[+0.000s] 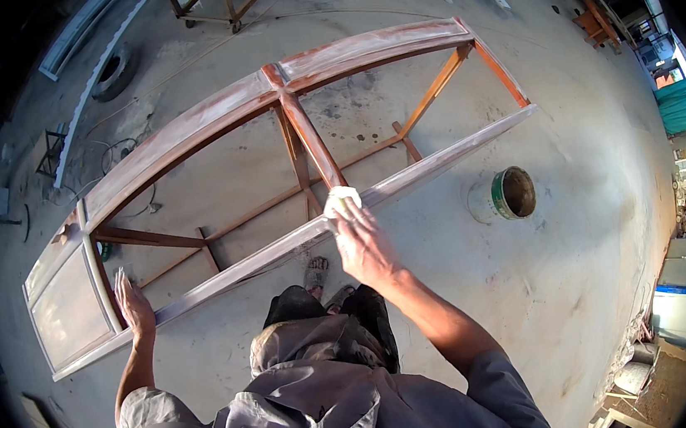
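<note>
A long arched metal frame point(207, 115), rust-brown with pale smeared patches, stands raised on brown supports in front of me. My right hand point(363, 245) presses a white wad of cloth point(340, 200) onto the frame's near rail, close to the middle crossbar point(310, 138). My left hand point(133, 303) rests flat, fingers apart, on the same rail near the frame's left panel point(68, 305). My feet in sandals show below the rail.
A green can point(504, 194) lies on its side on the concrete floor to the right. A tyre point(112, 71) and long pale strips lie at the back left, a metal stand point(208, 2) behind the frame. Clutter lines the right edge.
</note>
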A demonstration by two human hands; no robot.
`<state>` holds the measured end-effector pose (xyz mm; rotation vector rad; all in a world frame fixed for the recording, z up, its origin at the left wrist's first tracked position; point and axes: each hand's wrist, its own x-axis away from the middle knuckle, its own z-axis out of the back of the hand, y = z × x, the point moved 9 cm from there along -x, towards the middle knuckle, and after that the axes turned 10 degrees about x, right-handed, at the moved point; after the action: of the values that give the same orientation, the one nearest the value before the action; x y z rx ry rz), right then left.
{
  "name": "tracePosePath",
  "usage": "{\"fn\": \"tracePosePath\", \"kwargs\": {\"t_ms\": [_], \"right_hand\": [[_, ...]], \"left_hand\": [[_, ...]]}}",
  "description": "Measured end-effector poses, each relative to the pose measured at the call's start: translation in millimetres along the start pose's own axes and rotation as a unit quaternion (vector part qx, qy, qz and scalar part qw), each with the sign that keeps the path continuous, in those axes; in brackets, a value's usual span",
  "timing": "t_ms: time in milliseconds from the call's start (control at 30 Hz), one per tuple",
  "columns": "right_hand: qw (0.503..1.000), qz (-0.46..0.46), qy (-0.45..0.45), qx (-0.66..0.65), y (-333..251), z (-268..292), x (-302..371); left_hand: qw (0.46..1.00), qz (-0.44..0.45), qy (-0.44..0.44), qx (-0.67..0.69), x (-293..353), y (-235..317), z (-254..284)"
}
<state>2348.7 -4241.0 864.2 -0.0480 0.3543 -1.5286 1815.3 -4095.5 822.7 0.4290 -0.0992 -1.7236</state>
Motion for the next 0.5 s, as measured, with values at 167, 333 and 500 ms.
{"fn": "tracePosePath", "kwargs": {"t_ms": [167,333,500], "right_hand": [[0.965,-0.245,-0.026,0.092,205,52,0],[0.999,0.037,0.009,-0.018,24,22,-26],[0.994,-0.073,0.07,-0.039,128,65,-71]], "left_hand": [[0.988,0.095,0.022,0.121,-16,11,-9],[0.909,0.266,0.028,0.319,-25,96,-24],[0.719,0.222,-0.046,0.657,-41,174,-97]]}}
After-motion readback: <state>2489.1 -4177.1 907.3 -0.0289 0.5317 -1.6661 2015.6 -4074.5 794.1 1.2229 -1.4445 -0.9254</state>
